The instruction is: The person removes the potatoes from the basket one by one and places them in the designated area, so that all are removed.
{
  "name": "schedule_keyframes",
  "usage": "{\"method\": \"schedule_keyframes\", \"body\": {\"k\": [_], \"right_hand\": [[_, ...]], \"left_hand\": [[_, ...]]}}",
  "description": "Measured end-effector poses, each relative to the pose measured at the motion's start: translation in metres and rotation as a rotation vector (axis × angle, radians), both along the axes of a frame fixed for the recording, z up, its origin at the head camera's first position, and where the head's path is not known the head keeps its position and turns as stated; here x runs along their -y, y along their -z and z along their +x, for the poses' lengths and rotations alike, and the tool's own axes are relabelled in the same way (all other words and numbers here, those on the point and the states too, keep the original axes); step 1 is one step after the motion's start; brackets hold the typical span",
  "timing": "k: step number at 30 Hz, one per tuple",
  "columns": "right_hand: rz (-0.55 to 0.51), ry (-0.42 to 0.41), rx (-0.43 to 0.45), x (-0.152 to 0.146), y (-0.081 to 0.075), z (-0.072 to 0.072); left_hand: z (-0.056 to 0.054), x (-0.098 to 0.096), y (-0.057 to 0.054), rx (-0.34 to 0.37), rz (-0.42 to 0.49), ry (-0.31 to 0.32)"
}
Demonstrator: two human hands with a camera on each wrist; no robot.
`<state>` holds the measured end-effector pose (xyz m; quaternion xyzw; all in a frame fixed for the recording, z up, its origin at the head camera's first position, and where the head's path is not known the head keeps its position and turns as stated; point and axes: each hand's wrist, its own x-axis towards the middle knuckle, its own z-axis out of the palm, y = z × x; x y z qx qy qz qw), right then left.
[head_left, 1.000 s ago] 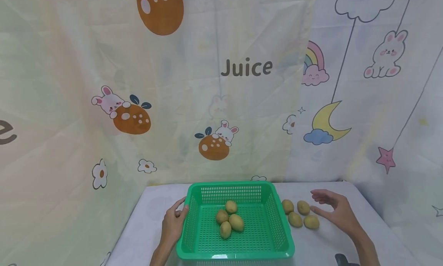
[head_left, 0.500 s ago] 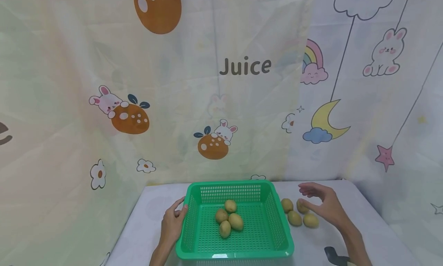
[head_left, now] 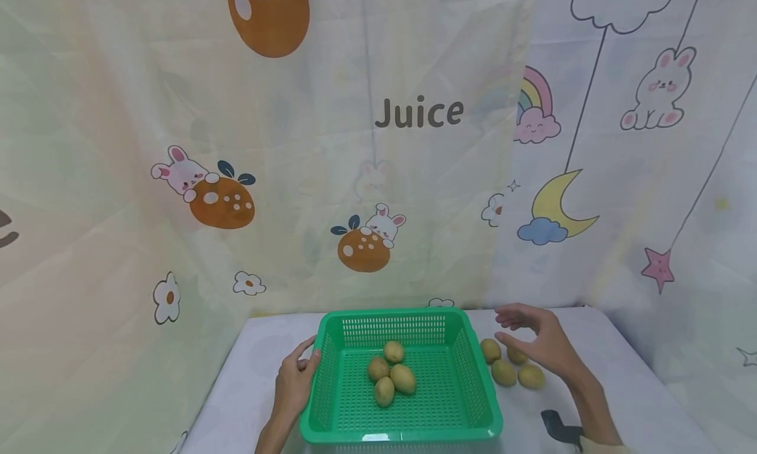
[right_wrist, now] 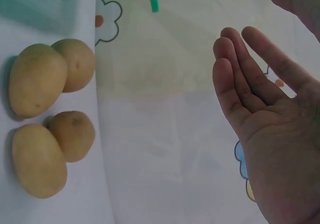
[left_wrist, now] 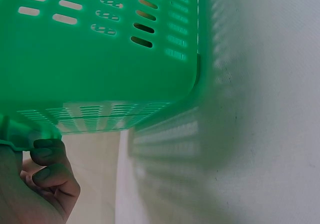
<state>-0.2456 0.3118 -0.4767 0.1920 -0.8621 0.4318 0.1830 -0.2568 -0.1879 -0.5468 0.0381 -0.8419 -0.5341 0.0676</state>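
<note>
A green plastic basket point(head_left: 402, 435) with slotted walls stands on the table, with several potatoes point(head_left: 403, 379) grouped on its floor. My left hand point(head_left: 294, 380) grips its left rim; in the left wrist view, curled fingers point(left_wrist: 52, 176) show at the rim. Several more potatoes point(head_left: 504, 373) lie to the right of the basket. Above and just behind them is my right hand point(head_left: 539, 339), fingers extended and thumb apart, holding nothing. The right wrist view has those potatoes point(right_wrist: 37, 81) on the table, apart from the open palm point(right_wrist: 282, 139).
A white cloth covers the table point(head_left: 627, 388). Printed curtains point(head_left: 437, 198) hang close behind and at the sides. A dark curved piece point(head_left: 558, 428) sits beside my right forearm.
My right hand has moved left and slightly away from me, over the loose potatoes toward the basket's right wall. The left hand, basket and potatoes have stayed in place.
</note>
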Motion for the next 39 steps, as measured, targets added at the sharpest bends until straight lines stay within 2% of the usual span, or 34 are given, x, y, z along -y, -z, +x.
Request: {"method": "schedule_keyframes", "body": {"k": [9, 24, 35, 39], "right_hand": [[0.053, 0.000, 0.038, 0.015, -0.017, -0.003], [0.013, -0.038, 0.033, 0.047, -0.025, -0.012], [0.017, -0.069, 0.070, 0.074, -0.029, -0.020], [0.025, -0.096, 0.056, 0.084, -0.030, -0.024]], "left_hand": [[-0.001, 0.000, -0.002, -0.001, 0.000, -0.005], [0.000, 0.000, -0.002, -0.001, 0.008, -0.002], [0.001, 0.000, -0.002, -0.006, 0.003, -0.004], [0.001, 0.000, -0.001, -0.006, -0.002, -0.007]]}}
